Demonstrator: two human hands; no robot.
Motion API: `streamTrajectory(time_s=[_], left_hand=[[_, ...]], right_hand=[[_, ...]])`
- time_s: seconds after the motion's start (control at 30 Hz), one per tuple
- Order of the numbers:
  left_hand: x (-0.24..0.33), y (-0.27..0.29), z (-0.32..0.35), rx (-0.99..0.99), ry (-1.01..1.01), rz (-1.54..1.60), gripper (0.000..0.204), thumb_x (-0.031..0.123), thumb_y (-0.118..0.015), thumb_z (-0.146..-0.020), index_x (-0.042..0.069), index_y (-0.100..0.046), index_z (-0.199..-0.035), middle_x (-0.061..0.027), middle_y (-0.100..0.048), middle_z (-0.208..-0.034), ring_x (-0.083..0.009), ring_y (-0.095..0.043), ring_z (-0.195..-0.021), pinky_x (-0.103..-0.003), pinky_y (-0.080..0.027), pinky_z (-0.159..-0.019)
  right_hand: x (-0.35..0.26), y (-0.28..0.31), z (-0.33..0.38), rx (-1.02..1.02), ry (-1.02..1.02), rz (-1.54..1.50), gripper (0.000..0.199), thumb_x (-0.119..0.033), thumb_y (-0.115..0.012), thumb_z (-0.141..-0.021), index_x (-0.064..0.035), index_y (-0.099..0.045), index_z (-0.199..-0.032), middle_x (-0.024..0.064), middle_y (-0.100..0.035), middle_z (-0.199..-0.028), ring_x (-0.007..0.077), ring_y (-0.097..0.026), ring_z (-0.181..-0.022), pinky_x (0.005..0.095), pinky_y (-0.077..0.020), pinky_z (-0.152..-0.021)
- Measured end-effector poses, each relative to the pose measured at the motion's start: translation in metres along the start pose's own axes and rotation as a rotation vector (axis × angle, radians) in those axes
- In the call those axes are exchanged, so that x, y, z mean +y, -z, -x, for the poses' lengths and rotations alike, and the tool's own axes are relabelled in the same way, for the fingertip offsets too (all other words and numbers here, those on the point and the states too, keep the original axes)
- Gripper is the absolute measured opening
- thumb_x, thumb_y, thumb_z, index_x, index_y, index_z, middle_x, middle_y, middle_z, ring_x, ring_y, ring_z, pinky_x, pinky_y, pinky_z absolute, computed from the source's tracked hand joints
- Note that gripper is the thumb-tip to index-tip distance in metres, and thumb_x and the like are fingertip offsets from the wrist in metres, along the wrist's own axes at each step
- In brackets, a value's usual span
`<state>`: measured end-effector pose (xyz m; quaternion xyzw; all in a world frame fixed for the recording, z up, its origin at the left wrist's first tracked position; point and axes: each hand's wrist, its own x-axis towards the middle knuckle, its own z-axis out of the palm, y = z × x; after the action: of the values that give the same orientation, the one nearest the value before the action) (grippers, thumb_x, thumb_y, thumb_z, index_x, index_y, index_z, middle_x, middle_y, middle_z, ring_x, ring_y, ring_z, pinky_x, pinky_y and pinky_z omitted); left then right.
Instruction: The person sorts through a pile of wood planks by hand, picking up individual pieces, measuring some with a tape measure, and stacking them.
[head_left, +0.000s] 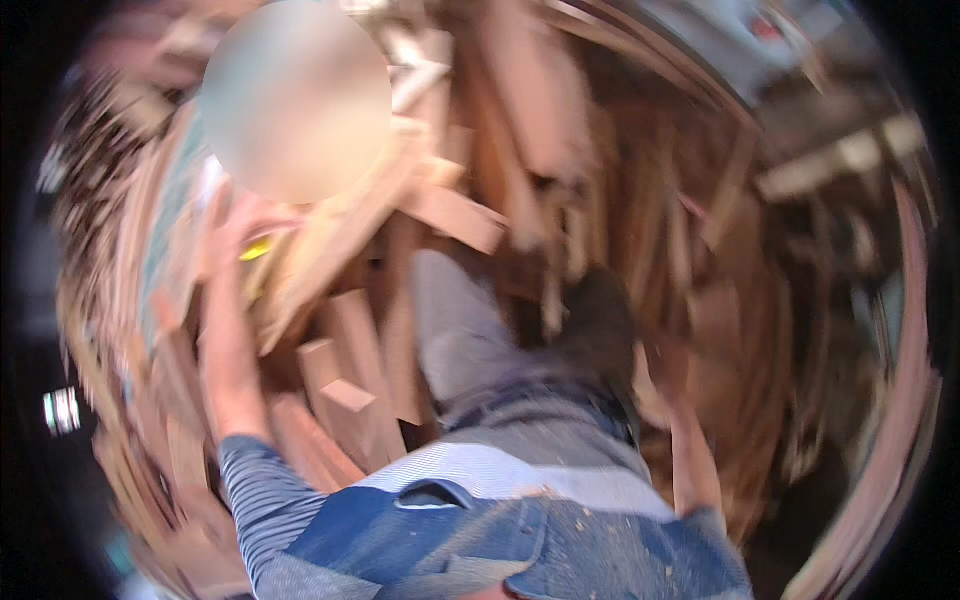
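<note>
Blue garment [450, 540] — left grip [237, 218] blurred, near plank [335, 250].

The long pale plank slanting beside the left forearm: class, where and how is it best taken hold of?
Probably set the grip across the width of the long pale plank, near its lower end, coming from the person's side: that end points back toward the person, while a short block crowds the upper end.

Toward ten o'clock, the person's blurred left hand [238, 215] is near a pale plank [345, 235]; toward four, the blurred right hand [664, 375] is beside grey trousers [465, 335].
</note>
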<state>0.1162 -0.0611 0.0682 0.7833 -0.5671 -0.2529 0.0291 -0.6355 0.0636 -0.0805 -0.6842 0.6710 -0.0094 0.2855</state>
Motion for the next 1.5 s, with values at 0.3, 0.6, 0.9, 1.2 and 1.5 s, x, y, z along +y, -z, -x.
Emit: streamTrajectory(time_s=[0.3,0.6,0.9,1.2,1.5], left_hand=[[-0.063,0.004,-0.030,-0.113,0.059,0.006,0.058,0.016,-0.079,-0.073,0.001,-0.061,-0.126,-0.0108,-0.071,-0.111,-0.0225,-0.067,-0.098,-0.036,-0.053,-0.084],[-0.074,0.023,-0.037,0.008,0.278,-0.202,0.119,0.052,-0.085,-0.073,0.002,-0.019,-0.160,-0.0234,-0.031,-0.160,-0.0358,-0.040,-0.143,-0.048,-0.040,-0.112],[0.186,-0.069,0.026,-0.049,-0.122,0.252,0.090,0.042,-0.073,-0.089,-0.007,-0.033,-0.153,-0.0254,-0.056,-0.141,-0.0309,-0.055,-0.129,-0.040,-0.041,-0.109],[0.213,-0.172,0.063,-0.315,-0.094,0.575,0.074,0.013,-0.082,-0.086,-0.008,-0.044,-0.146,-0.0162,-0.063,-0.127,-0.0184,-0.063,-0.109,-0.029,-0.055,-0.090],[0.232,-0.231,0.121,-0.471,-0.002,0.966,0.069,0.019,-0.081,-0.087,-0.007,-0.048,-0.141,-0.0077,-0.067,-0.117,-0.0121,-0.061,-0.098,-0.026,-0.050,-0.084]], right_hand=[[0.200,0.017,0.075,0.469,-0.733,0.049,0.035,-0.023,-0.062,-0.092,-0.0099,-0.069,-0.123,0.0195,-0.072,-0.110,0.0370,-0.068,-0.103,0.0441,-0.0535,-0.086],[0.279,-0.010,0.178,0.056,-0.632,0.038,0.061,-0.032,-0.073,-0.084,-0.0109,-0.057,-0.139,0.0209,-0.063,-0.128,0.0351,-0.062,-0.117,0.0448,-0.0504,-0.095],[0.279,-0.015,0.119,0.376,-0.806,-0.042,0.064,-0.028,-0.073,-0.083,0.0041,-0.056,-0.135,0.0253,-0.058,-0.136,0.0384,-0.055,-0.127,0.0464,-0.0464,-0.103],[0.233,0.042,0.052,0.206,-0.817,-0.329,0.062,-0.037,-0.080,-0.082,-0.0001,-0.066,-0.129,0.0193,-0.068,-0.125,0.0332,-0.065,-0.114,0.0414,-0.0488,-0.096],[0.111,0.121,0.016,0.194,-0.454,-0.419,0.035,-0.023,-0.085,-0.079,-0.0018,-0.077,-0.106,0.0073,-0.076,-0.098,0.0147,-0.068,-0.088,0.0301,-0.0508,-0.077]])
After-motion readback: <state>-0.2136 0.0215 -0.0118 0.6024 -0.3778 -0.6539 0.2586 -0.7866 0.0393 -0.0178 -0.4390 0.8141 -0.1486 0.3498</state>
